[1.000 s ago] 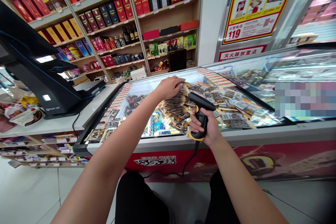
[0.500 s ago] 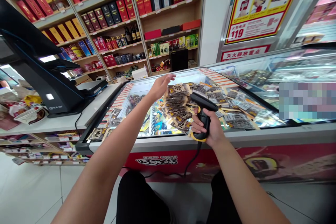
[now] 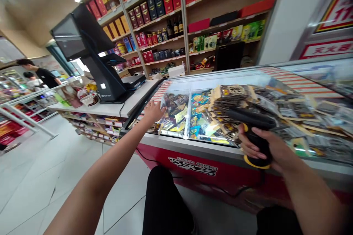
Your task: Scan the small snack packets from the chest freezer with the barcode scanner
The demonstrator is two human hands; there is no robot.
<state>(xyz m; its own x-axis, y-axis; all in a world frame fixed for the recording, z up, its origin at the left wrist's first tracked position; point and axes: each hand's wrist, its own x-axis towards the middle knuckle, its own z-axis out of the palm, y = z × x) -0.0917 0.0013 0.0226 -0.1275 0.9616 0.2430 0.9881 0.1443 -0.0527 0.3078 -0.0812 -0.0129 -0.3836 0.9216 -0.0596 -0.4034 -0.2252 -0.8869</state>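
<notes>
My right hand [image 3: 271, 147] is wrapped round the handle of a black and yellow barcode scanner [image 3: 249, 117], with its head toward the left. Behind and beside the scanner, a stack of brown and black snack packets [image 3: 230, 97] spreads over the glass freezer top [image 3: 179, 85]. More of these packets lie loose to the right. Over the left end of the glass, my left hand [image 3: 154, 112] stretches forward, palm down, with fingers apart and nothing visible in it. A few packets lie under and beside its wrist, partly hidden by the forearm.
Left of the freezer, a checkout screen [image 3: 91, 55] stands on a white counter [image 3: 129, 107]. The scanner's cable [image 3: 220, 192] hangs across the red freezer front. Shelves [image 3: 162, 49] of boxes and bottles rise behind. Two people [image 3: 46, 75] are far left, past a white railing [image 3: 27, 104].
My left hand has moved from beside the packet stack to the left end of the glass. The view has turned left, bringing people and railing into sight. The scanner stays in my right hand.
</notes>
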